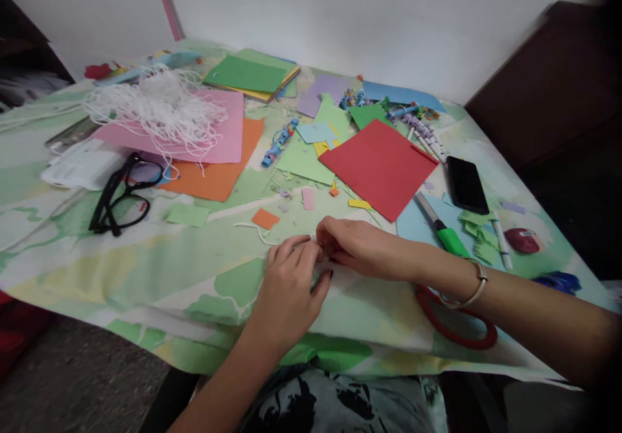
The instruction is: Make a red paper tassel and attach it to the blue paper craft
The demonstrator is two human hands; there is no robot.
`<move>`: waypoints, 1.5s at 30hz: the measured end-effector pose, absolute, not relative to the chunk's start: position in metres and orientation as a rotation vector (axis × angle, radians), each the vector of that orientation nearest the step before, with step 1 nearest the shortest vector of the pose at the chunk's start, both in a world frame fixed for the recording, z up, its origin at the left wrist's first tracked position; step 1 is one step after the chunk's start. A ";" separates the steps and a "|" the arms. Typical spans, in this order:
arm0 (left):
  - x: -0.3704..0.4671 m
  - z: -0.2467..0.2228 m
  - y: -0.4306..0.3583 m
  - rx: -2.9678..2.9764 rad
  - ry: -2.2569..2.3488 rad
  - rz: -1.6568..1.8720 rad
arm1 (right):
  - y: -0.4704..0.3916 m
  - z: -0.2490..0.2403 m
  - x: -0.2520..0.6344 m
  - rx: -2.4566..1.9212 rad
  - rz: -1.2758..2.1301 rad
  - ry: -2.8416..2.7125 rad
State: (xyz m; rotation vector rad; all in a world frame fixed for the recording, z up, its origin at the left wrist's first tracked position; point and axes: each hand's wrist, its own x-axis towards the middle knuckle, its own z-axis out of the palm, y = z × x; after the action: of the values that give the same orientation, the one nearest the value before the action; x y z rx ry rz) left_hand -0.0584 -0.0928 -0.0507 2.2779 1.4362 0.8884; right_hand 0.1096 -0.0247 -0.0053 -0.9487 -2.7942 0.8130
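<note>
Near the table's front edge, my left hand (294,277) and my right hand (350,245) meet at the fingertips. A thin white string (255,227) runs out from beside my left fingers, and more of it trails along that wrist. My left fingers are bent and closed on the string. My right thumb and forefinger are pinched together against the left fingertips; what they pinch is hidden. Just beyond lie an orange paper piece (265,218), a pink strip (308,199) and a yellow strip (359,204). Under my right forearm is the red handle of scissors (457,329).
A heap of white string (160,109) covers pink paper, with black glasses (129,193) in front. Red paper (381,167), a phone (466,185), a green-handled cutter (449,235) and a marker (502,245) lie to the right. Green sheets (247,73) are stacked behind.
</note>
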 end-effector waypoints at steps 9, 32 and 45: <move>-0.056 -0.049 -0.094 2.381 1.501 0.804 | -0.038 -0.003 0.115 -0.905 0.722 -2.735; -0.055 -0.050 -0.095 2.406 1.498 0.841 | -0.059 0.000 0.123 -0.965 0.708 -2.667; -0.058 -0.050 -0.094 2.302 1.461 0.873 | -0.046 -0.010 0.121 -1.049 0.912 -2.495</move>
State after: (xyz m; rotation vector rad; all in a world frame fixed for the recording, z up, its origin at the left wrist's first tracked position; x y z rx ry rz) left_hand -0.0583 -0.0938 -0.0503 2.3018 1.4610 0.8735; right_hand 0.1214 -0.0463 -0.0098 -1.0494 -2.4947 0.9119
